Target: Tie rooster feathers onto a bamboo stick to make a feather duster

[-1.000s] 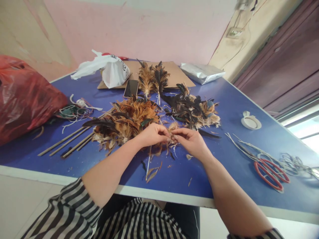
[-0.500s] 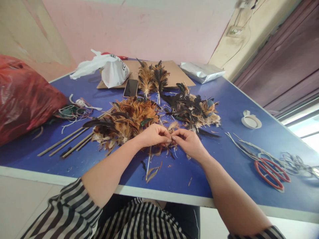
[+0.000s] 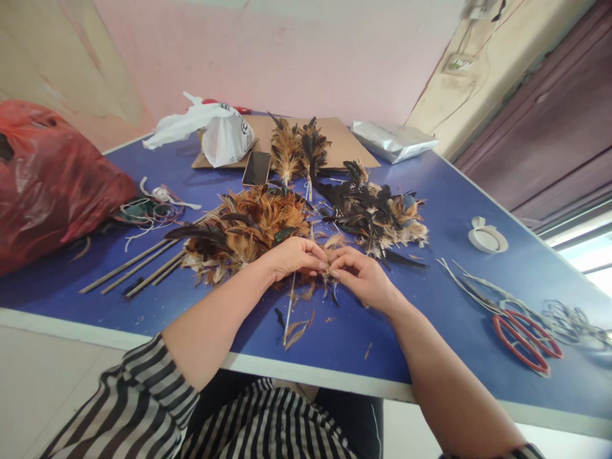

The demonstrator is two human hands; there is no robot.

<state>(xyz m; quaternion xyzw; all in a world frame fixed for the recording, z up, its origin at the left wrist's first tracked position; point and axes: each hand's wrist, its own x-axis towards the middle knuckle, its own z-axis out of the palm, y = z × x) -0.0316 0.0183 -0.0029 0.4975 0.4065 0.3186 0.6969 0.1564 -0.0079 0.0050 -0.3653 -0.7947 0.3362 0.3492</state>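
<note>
Tan, downy feathers [image 3: 333,241] are between my fingertips, near the middle of the frame, just over the blue surface [image 3: 344,350]. My left hand [image 3: 301,258] has thumb and fingers drawn together in a pinch at the base of this small tuft, and my right hand [image 3: 358,275] meets it from the other side in a pinch just as tight, the fingertips almost touching. How many quills I have hold of I cannot tell; my own fingers cover them.

I judge the tuft to weigh next to nothing: soft and springy at the vanes, a little stiff along the quill, easily bent, and apt to slide or drift off if I loosen up. The bare quill ends look the best place to hold; gripping the plumes would crush and ruffle them.

Under my left hand a thin white stick [image 3: 289,312] slants toward the lower centre, with loose brown feathers [image 3: 299,333] beside it. Left of centre lies a heap of orange-brown feathers [image 3: 265,220], and right of centre a darker heap [image 3: 370,213], both likely just as light and easily scattered. Wooden sticks [image 3: 131,264] at left look stiff and simple to lift by an end. Further out, two tied feather bundles [image 3: 299,153] lie at upper centre, and the red-handled scissors [image 3: 526,344] at lower right, best taken by their loops.
</note>
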